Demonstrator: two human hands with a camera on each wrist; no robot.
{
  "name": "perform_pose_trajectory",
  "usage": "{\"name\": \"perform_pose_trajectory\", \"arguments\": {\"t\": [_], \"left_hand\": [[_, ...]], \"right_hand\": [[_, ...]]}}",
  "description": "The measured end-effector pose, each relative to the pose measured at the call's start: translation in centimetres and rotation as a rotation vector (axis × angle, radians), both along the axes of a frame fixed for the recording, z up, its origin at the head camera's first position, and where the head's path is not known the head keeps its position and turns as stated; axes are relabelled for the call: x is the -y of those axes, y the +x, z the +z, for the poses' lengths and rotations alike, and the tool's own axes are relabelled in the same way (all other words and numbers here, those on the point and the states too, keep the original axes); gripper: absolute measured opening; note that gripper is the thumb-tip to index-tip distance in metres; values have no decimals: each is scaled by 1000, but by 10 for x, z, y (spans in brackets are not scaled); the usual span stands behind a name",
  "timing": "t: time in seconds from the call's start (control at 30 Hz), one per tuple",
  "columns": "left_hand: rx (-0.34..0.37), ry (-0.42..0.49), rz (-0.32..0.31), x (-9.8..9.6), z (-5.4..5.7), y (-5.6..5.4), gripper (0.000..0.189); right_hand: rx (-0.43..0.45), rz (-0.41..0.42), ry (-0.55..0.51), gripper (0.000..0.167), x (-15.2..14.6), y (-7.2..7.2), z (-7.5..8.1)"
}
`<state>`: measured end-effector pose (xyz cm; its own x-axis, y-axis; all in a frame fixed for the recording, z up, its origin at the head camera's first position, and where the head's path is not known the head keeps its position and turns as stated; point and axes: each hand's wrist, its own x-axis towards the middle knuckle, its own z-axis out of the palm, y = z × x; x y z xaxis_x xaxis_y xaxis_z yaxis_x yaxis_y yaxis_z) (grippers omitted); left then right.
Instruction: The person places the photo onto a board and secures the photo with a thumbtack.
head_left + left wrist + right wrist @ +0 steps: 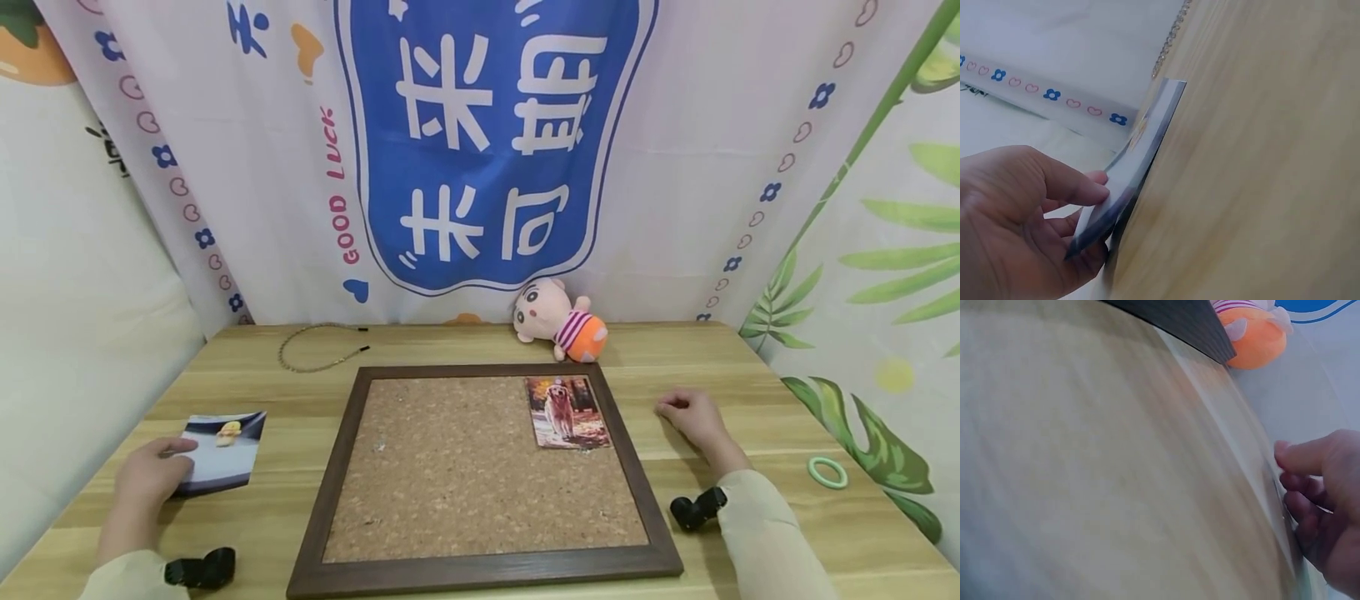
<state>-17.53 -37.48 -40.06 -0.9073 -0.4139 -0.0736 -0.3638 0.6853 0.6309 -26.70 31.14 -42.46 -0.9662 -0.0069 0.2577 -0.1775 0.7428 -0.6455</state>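
Note:
At the left of the table, my left hand (150, 477) pinches the near-left edge of a photo (232, 467) of a small yellow toy on a pale ground. The left wrist view has the thumb on the photo's face (1124, 167) and fingers behind it; the photo bends a little, its far end raised along the table. My right hand (693, 419) rests on the table right of the framed cork board (465, 483), its fingers loosely curled. Nothing shows between the thumb and fingers (1300, 481) in the right wrist view. A dog photo (572, 417) sits at the board's upper right corner.
Behind the board lies a plush toy (558, 321) in a striped top, against the printed curtain (675, 208). A thin chain-like band (288, 365) curves at the back left. One green ring (827, 472) is near the right edge. Small clear bits (379, 446) dot the cork.

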Motion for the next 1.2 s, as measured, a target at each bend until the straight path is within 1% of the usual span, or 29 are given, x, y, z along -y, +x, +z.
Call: {"name": "perform_pose_trajectory", "arguments": {"t": [0.13, 0.2, 0.27, 0.33, 0.4, 0.53, 0.6, 0.67, 0.7, 0.8, 0.87, 0.93, 1.0, 1.13, 1.2], "left_hand": [[15, 79, 16, -4, 2, -2, 42], [12, 123, 23, -9, 5, -1, 43], [-11, 145, 19, -13, 6, -1, 44], [-17, 180, 21, -17, 8, -2, 45], [-12, 209, 27, -20, 10, -4, 46], [-6, 263, 59, -27, 15, -11, 47], [-28, 280, 64, -28, 13, -17, 46], [-58, 288, 57, -27, 7, -27, 44], [-70, 288, 46, -26, 3, -33, 44], [-110, 278, 15, -22, -13, -52, 44], [-133, 286, -8, -21, -22, -62, 45], [-150, 302, -27, -27, -22, -67, 45], [-150, 347, -46, -41, -11, -66, 45], [-150, 416, -100, -80, 24, -51, 46], [-154, 434, -135, -95, 36, -46, 48]], "right_hand": [[86, -9, -101, 14, 1, 1, 6], [128, -1, -151, 16, 3, 1, 9], [163, 6, -185, 18, 4, 1, 13], [190, 21, -212, 19, 6, 2, 16], [219, 37, -238, 21, 7, 2, 19], [302, 56, -359, 27, 11, 1, 26], [329, 64, -407, 29, 13, 1, 30], [336, 77, -424, 30, 14, -1, 34], [336, 80, -420, 30, 15, -1, 36], [322, 88, -401, 30, 19, -3, 41], [326, 93, -382, 30, 23, -4, 45], [325, 109, -379, 31, 28, -4, 47], [326, 128, -385, 31, 32, -5, 49], [328, 150, -404, 31, 41, -10, 52], [325, 149, -410, 31, 48, -13, 54]]}}
